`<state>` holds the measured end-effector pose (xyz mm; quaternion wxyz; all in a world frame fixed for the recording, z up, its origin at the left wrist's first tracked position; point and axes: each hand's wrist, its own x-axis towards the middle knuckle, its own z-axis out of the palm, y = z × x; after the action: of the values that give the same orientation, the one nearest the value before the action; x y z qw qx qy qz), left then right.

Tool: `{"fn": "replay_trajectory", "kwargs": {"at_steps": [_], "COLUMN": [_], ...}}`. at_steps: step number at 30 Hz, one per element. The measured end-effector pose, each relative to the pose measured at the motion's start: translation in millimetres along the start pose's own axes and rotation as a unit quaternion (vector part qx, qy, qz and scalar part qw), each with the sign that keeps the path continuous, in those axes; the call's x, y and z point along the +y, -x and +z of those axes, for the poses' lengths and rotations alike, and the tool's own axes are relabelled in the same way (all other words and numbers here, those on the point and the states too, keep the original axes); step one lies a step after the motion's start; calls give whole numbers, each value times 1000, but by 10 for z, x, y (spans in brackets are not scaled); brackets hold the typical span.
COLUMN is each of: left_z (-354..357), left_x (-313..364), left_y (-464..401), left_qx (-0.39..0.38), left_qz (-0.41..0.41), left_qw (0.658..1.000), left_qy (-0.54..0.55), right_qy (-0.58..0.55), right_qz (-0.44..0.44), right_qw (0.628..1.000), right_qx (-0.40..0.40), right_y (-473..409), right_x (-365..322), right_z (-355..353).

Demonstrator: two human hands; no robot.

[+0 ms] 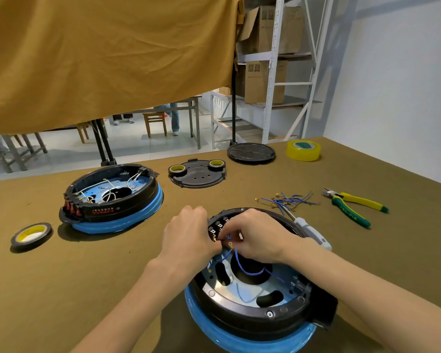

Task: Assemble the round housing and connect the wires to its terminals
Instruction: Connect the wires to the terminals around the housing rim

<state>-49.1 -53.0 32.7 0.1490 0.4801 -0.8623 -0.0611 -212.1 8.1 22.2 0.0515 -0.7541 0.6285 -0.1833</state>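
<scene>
The round housing [250,296] sits open side up at the lower centre of the frame, black-walled on a blue base, with a silvery plate pierced by dark openings inside; a blue wire [242,266] loops across that plate, its gold ring end [230,243] raised near the black terminals [215,229] on the far-left rim; loose blue wires [287,200] lie heaped at the centre right.

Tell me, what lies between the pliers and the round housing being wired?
In the head view, a white-handled screwdriver lies between the pliers and the housing, against its rim.

Fingers [229,234] of both hands hiding the terminals, screwdriver [313,231] partly behind right wrist, housing label [103,211] unreadable
</scene>
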Motion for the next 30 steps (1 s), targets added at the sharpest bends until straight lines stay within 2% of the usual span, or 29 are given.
{"fn": "replay_trajectory", "kwargs": {"at_steps": [4,8,9,19,25,30], "left_z": [-32,-305,-377,-421,-375,-381], "left_x": [-24,-212,-268,-422,-452,-462], "left_y": [-4,-117,-139,-208,-240,-238], "left_qx": [-23,-186,-205,-206,-185,-186], "left_qz": [16,51,61,64,40,59], "left_qw": [1000,972,967,960,959,961], "left_qy": [1,134,141,180,213,198], "right_qy": [1,11,21,155,165,109], "right_qz": [-5,-27,-33,-115,-136,-137], "right_qw": [1000,999,999,981,977,984], "right_qx": [6,23,26,4,17,21], "right_y": [-19,-5,-9,-15,15,45], "right_x": [15,-13,-24,-130,-158,-207], "right_z": [19,31,26,-34,-24,-24]}}
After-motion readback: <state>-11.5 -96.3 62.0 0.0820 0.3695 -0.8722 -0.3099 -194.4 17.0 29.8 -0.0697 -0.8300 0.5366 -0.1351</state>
